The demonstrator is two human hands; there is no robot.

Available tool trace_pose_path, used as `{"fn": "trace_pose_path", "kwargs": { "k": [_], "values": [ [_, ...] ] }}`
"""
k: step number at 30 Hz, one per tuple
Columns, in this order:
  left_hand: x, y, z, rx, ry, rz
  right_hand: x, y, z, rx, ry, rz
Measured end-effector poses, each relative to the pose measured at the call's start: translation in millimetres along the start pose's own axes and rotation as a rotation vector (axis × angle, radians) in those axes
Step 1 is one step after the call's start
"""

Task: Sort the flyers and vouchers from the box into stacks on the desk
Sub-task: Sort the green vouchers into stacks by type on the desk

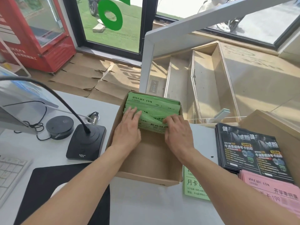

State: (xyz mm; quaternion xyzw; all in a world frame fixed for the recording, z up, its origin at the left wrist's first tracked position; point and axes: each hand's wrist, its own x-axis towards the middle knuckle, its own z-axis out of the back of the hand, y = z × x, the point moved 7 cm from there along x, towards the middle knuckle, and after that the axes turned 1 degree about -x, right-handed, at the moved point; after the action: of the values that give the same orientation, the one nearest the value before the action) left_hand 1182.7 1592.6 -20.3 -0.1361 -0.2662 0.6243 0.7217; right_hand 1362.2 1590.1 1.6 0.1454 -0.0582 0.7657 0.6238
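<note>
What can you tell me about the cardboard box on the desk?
The cardboard box is plain brown, open on top, and sits on the white desk. Its far half is packed with green vouchers printed in black; its near half shows bare cardboard floor. The left hand lies with straight fingers on the vouchers, and the right hand curls its fingers into them. A loose green voucher lies partly under the box's near right corner.

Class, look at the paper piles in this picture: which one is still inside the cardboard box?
The green vouchers: they stand packed in the box's far end under both hands. The black flyers, pink vouchers and single green sheet lie on the desk.
</note>
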Motion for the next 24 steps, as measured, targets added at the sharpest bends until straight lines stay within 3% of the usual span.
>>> {"fn": "trace_pose_path", "kwargs": {
  "k": [12,17,24],
  "values": [
    [6,-3,0,0.031,-0.025,-0.047,0,2,-14,-0.019,0.138,0.062],
    [8,-5,10,0.166,-0.104,-0.082,-1,1,6,0.022,-0.040,0.010],
    [-12,-28,44,-0.014,-0.254,-0.201,-25,-14,75,0.272,-0.333,-0.088]
  ]
}}
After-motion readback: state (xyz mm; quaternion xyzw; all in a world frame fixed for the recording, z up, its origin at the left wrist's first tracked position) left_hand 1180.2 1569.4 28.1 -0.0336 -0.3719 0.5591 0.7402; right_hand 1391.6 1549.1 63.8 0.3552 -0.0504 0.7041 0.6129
